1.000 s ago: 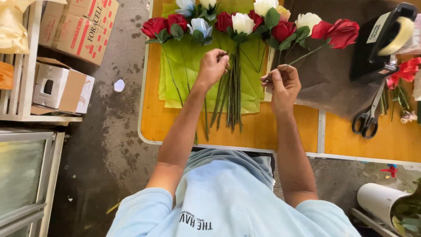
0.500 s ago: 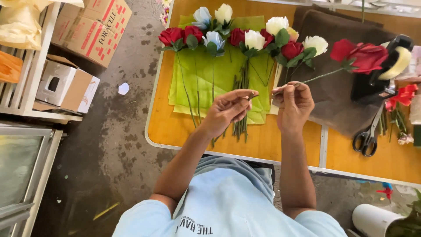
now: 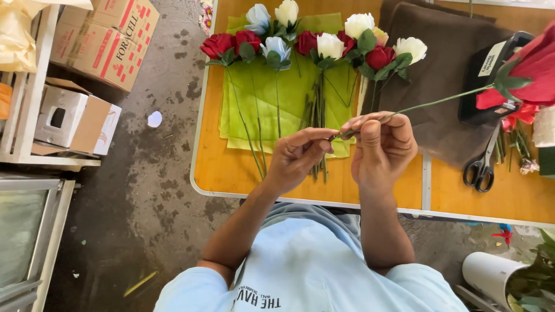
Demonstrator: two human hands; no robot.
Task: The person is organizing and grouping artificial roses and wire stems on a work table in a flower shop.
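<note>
My right hand (image 3: pixel 381 147) pinches the lower end of a long green stem (image 3: pixel 439 101) that runs up to a red artificial rose (image 3: pixel 535 72) at the right edge. My left hand (image 3: pixel 298 156) meets it, fingertips closed on the stem's very tip. Beyond both hands, a row of red, white and pale blue artificial roses (image 3: pixel 324 43) lies on green wrapping sheets (image 3: pixel 263 95) spread on the orange table (image 3: pixel 231 167), their stems pointing toward me.
A brown cloth (image 3: pixel 445 69) covers the table's right part, with black scissors (image 3: pixel 480 167) and a black tape dispenser (image 3: pixel 488 72) by it. Cardboard boxes (image 3: pixel 104 40) and a shelf (image 3: pixel 23 115) stand on the left over the concrete floor. A white roll (image 3: pixel 491 274) lies lower right.
My left hand left the stems lying on the green sheets and came over to my right hand, closing on the end of the rose stem. The rose now reaches farther right.
</note>
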